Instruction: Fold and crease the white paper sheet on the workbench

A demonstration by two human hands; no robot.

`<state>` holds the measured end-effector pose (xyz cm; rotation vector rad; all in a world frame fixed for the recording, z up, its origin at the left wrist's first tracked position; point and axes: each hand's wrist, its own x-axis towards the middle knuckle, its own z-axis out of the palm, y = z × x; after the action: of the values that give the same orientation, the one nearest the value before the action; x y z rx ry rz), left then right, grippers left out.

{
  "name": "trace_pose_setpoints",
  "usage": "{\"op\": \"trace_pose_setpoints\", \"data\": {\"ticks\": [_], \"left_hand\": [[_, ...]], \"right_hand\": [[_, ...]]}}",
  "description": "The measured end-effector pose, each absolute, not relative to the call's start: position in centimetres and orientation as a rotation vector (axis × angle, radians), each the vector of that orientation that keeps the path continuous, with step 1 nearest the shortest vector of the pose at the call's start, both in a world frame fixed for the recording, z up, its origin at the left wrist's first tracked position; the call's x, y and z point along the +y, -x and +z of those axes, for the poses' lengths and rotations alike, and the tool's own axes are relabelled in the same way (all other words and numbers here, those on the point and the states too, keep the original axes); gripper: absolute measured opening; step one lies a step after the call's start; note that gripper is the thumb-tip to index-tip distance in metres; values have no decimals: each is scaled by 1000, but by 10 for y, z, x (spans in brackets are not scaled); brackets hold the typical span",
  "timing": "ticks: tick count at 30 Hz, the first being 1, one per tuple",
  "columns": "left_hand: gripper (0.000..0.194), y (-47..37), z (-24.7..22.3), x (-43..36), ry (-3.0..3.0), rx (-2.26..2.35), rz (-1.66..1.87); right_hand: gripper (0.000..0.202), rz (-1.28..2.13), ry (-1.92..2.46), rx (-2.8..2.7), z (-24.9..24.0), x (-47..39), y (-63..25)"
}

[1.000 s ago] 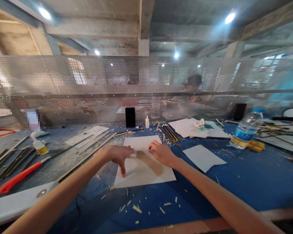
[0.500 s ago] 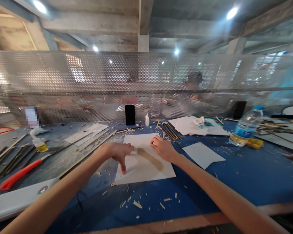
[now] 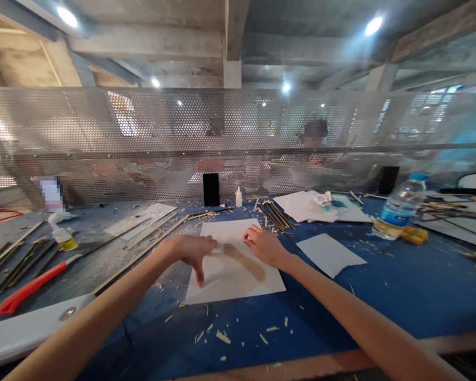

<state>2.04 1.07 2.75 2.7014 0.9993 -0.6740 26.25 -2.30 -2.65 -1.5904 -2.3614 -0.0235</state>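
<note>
A white sheet of paper [image 3: 234,280] lies on the blue table in front of me. Over its left edge is my left hand [image 3: 196,254], thumb spread away from the fingers, with nothing held. My right hand [image 3: 264,244] rests at the upper right part of the sheet, its fingers curled and drawn together; whether anything small is between them is hidden. A shadow falls on the paper between the two hands. Just beyond the sheet stand a small white bottle [image 3: 238,197] and a black phone-like object [image 3: 211,189].
Thin sticks [image 3: 276,216] and a stack of papers [image 3: 307,205] lie behind my right hand. A water bottle [image 3: 400,206] and a torn sheet [image 3: 331,254] are right. A red-handled tool [image 3: 31,287], glue bottle [image 3: 65,238] and white case [image 3: 35,328] are left. Wood shavings are scattered about.
The camera view has shifted very slightly. Both hands stay in nearly the same place over the sheet, and nothing else has visibly moved.
</note>
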Motion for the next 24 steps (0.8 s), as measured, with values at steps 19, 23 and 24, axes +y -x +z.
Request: {"op": "trace_pose_setpoints", "data": {"ticks": [19, 23, 24], "left_hand": [[97, -22, 28, 10, -2719, 1009, -696], [96, -22, 30, 7, -2715, 1019, -691], [96, -22, 30, 7, -2717, 1017, -687]], "right_hand": [[7, 123, 1472, -2416, -25, -25, -260], [11, 85, 1506, -2399, -26, -25, -257], [12, 59, 1545, -2382, -26, -25, -257]]}}
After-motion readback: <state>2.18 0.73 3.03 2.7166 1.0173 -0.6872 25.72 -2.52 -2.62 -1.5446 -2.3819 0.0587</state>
